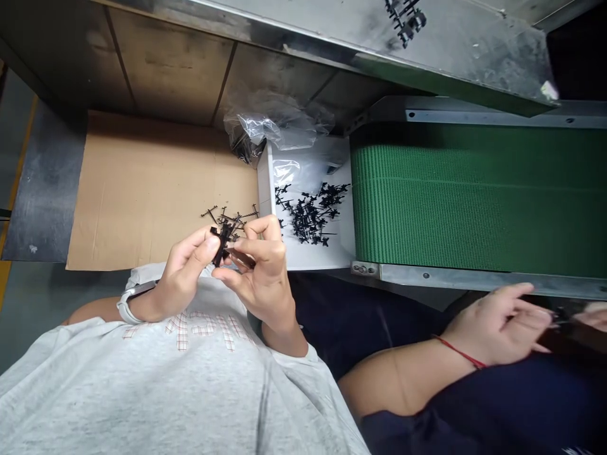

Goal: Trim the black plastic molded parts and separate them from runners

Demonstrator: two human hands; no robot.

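Between thumb and fingers, my left hand [187, 272] grips a small black plastic part [219, 246] with short arms sticking out. My right hand [263, 272] meets it from the other side, with its thumb and fingertips bent around the part's right edge. A dark sliver shows under the right fingers; I cannot make out what it is. Just beyond the hands, several thin black plastic sprues [225, 215] lie on the cardboard sheet [147, 183]. To the right, a white box [315, 258] holds a heap of black plastic pieces [310, 215].
Clear plastic bags [284, 123] drape over the box's back edge. A green conveyor belt [474, 196] runs off to the right. Above is a metal shelf [322, 25] bearing black parts [406, 22]. At right, a co-worker's hand [502, 325] with a red cord handles something small and dark.
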